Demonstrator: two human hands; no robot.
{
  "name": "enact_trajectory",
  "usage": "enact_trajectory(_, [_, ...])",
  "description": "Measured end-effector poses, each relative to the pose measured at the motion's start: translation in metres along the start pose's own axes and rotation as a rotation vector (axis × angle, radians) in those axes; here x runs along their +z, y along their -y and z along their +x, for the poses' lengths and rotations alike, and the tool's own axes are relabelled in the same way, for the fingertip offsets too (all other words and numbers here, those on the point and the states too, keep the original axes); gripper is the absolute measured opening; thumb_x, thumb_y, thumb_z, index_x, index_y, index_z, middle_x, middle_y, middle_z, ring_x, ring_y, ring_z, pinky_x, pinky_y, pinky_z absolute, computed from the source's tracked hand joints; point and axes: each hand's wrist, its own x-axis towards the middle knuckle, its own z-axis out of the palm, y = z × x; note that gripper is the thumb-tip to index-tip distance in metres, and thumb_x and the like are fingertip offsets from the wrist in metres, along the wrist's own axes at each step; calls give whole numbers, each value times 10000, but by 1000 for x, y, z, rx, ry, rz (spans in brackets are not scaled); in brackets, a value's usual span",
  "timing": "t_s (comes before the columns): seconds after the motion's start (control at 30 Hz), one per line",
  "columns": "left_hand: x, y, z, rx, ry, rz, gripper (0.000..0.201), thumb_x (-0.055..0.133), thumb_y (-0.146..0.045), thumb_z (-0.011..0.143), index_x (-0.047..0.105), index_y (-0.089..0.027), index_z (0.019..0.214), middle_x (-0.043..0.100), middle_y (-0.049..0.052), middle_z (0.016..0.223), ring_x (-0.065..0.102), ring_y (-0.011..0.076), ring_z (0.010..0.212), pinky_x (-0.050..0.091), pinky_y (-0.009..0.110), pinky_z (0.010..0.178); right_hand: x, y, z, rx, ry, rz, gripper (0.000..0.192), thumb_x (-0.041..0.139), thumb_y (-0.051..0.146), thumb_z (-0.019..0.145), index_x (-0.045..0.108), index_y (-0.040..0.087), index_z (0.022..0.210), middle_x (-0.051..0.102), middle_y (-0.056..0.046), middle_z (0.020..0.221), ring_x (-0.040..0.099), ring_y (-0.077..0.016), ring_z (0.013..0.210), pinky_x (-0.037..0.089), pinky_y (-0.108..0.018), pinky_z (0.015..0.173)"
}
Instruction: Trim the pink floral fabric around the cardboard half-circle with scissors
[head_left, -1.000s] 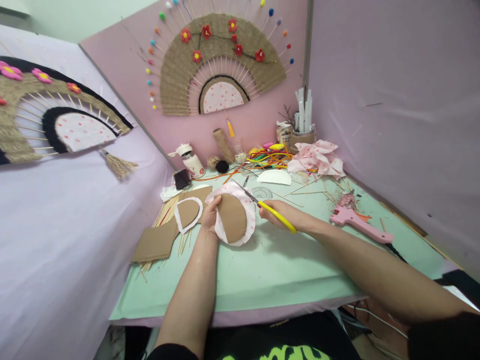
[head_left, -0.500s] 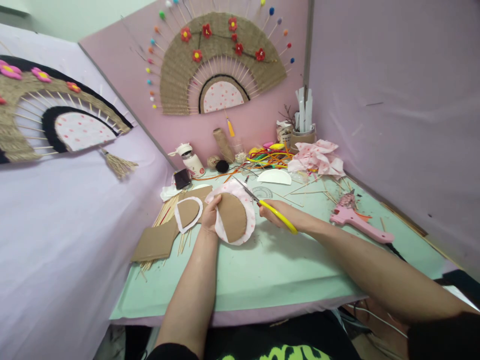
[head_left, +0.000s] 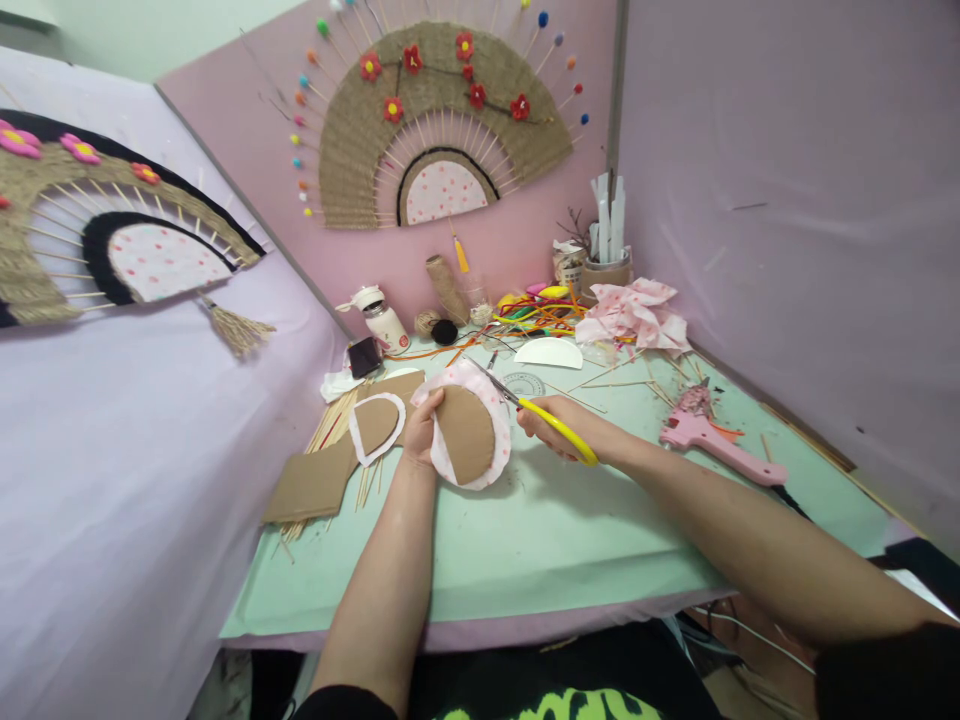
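Observation:
My left hand grips a half-round piece of brown cardboard backed by pink-dotted white fabric, thumb on the cardboard's face. The fabric sticks out past the curved edge as a border. In my right hand is a pair of scissors with yellow handles. Their blades point up and left, at the fabric's upper right edge. Whether the blades touch the fabric I cannot tell. Left of my left hand lies a smaller half-round cardboard piece with a white fabric border.
Cardboard sheets lie over thin sticks at the left. A pink glue gun rests at the right. Behind are a white bottle, a twine spool, a white half-disc and crumpled pink fabric. Decorated fans hang on the walls.
The scissors' handles have shifted very slightly in my right hand. My left hand and the cardboard with fabric look almost the same.

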Motion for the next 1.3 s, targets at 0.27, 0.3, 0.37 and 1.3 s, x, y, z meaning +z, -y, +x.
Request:
enact_trajectory(0.27, [-1, 1, 2, 22, -2, 12, 164, 560, -216, 765, 681, -105, 767, 719, 102, 663, 692, 302, 901, 487, 424, 935, -2, 5, -2, 19, 12, 10, 467, 450, 628, 794, 496, 178, 676, 361, 54, 470, 360, -91, 396, 250, -233, 413])
enact_trajectory(0.3, [-2, 1, 2, 29, -6, 8, 162, 560, -211, 765, 682, -105, 763, 716, 99, 649, 692, 301, 899, 486, 423, 937, -1, 5, -3, 17, 5, 6, 470, 449, 630, 793, 496, 178, 672, 360, 53, 467, 359, -91, 395, 246, -234, 413])
enact_trajectory(0.37, [-3, 1, 3, 50, 4, 9, 148, 565, -198, 762, 683, -108, 760, 714, 95, 644, 692, 299, 903, 485, 420, 940, -1, 5, -3, 12, -2, -2, 475, 443, 636, 792, 494, 180, 668, 360, 51, 462, 357, -94, 393, 243, -237, 412])
enact_trajectory(1.3, [3, 1, -1, 31, -55, -18, 178, 519, -190, 795, 679, -111, 787, 730, 92, 693, 695, 281, 899, 496, 395, 925, 0, -7, 4, -180, 8, -86, 462, 284, 616, 860, 381, 196, 694, 403, 11, 655, 354, -121, 577, 307, -267, 546])
